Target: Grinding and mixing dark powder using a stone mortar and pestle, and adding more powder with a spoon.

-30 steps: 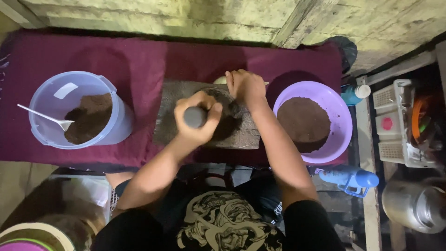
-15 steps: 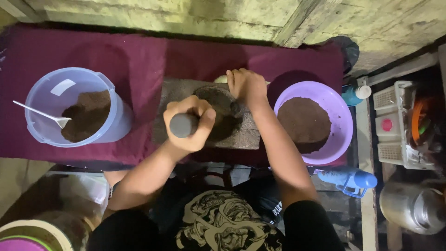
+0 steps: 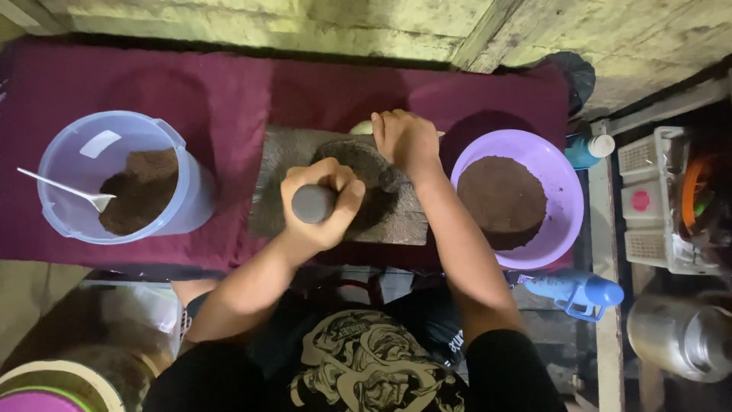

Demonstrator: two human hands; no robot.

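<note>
My left hand (image 3: 324, 207) is wrapped around a dark stone pestle (image 3: 313, 204), whose round end faces the camera. It stands over a dark stone mortar (image 3: 358, 164) resting on a grey stone slab (image 3: 276, 183). My right hand (image 3: 404, 140) grips the far rim of the mortar, fingers curled over its edge. Dark brown powder lies in the mortar, partly hidden by both hands.
A clear plastic jug (image 3: 114, 179) with brown powder and a white spoon (image 3: 69, 191) stands at the left on the maroon cloth (image 3: 229, 84). A purple bowl (image 3: 560, 198) of brown powder sits at the right. Blue bottles (image 3: 576, 291), a basket (image 3: 656, 198) and a metal pot (image 3: 682, 336) crowd the right side.
My left hand with the pestle has shifted slightly left and toward me across the mortar. My right hand has stayed on the rim.
</note>
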